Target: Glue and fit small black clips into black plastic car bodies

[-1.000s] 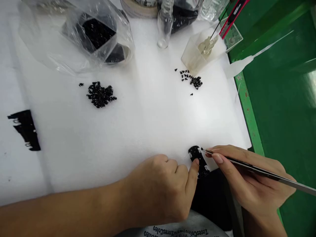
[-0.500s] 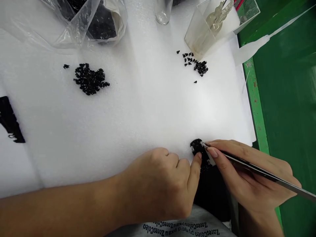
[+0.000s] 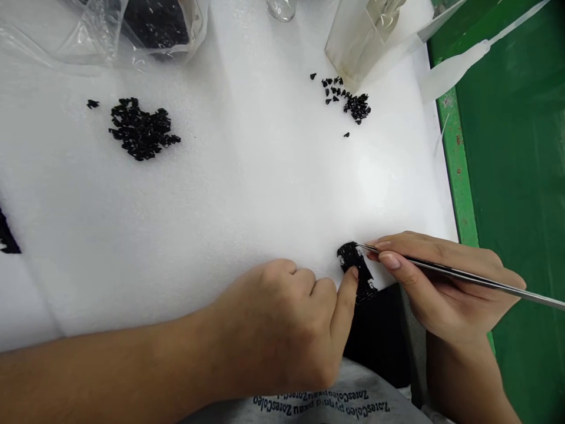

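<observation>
Left hand (image 3: 291,324) is curled up, one fingertip pinning the notched black part (image 3: 352,255) lower right, presumably for steadiness; right hand (image 3: 454,294) pinches tweezers (image 3: 463,275) low, probably for control.

This looks like a workshop: tweezers (image 3: 463,275), piles of tiny black parts (image 3: 140,131) and a bag (image 3: 100,28) on white sheeting (image 3: 256,188).

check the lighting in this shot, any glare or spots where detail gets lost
Head view: the white sheet is brightest above the right hand, greyer toward the left; head view: the tweezers catch a pale sheen; head view: the black piece is mostly too dark for fine detail.
</observation>
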Action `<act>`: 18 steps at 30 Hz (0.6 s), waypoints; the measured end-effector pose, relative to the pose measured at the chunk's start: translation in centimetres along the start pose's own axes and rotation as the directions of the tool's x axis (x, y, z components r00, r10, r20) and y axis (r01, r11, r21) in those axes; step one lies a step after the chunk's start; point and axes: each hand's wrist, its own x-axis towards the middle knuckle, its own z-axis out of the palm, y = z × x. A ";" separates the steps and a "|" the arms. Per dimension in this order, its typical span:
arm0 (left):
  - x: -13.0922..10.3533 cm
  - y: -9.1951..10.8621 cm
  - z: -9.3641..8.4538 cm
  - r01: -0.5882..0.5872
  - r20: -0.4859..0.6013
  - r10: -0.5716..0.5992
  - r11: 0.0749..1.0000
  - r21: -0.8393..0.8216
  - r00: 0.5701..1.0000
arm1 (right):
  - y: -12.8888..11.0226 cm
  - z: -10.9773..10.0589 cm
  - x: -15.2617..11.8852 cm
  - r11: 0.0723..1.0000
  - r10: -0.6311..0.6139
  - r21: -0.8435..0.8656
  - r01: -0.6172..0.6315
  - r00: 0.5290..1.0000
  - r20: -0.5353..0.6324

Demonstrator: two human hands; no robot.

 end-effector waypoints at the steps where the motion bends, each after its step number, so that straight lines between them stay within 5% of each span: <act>1: 0.1 0.0 -0.1 0.005 0.005 -0.005 1.000 -0.004 1.000 | -0.1 0.0 0.0 1.000 0.006 -0.001 -0.006 1.000 0.007; 18: 0.1 -0.1 -0.4 -0.005 0.033 0.006 1.000 -0.012 0.999 | -0.2 -0.1 0.1 0.996 0.086 0.022 -0.086 0.996 -0.005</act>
